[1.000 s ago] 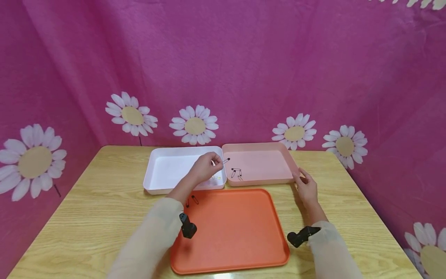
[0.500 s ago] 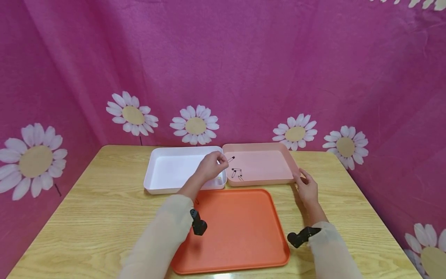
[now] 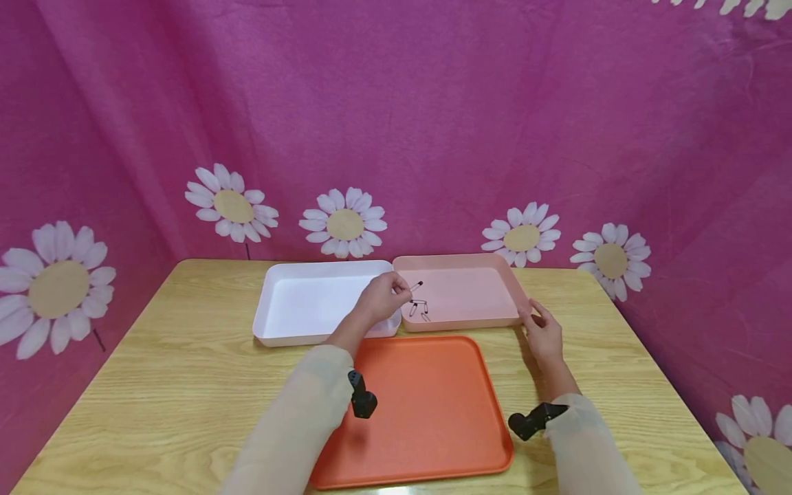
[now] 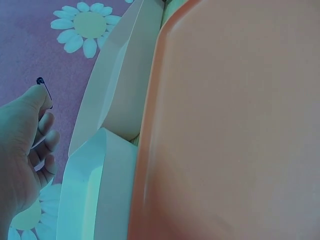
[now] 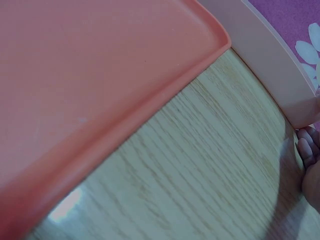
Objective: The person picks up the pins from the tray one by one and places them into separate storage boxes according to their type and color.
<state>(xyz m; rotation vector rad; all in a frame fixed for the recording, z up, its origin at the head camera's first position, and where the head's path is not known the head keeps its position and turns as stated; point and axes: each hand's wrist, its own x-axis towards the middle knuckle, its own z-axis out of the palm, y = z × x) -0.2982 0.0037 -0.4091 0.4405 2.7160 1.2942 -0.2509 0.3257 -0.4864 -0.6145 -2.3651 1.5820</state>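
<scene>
My left hand pinches a safety pin between thumb and forefinger, its black head pointing away to the right. In the left wrist view the same safety pin sticks up past the thumb of the left hand. The hand is over the adjoining edges of the white tray and the pink tray. Several safety pins lie at the pink tray's left end. My right hand grips that tray's front right corner. Only part of the right hand shows in the right wrist view.
An orange tray lies on the wooden table in front of the two shallow trays. The left forearm hides its left side. A purple flowered cloth hangs behind the table.
My left hand has moved right with the safety pin, from over the white tray to the pink tray's left end. The left forearm now covers the pins seen earlier on the orange tray. The right hand stays put.
</scene>
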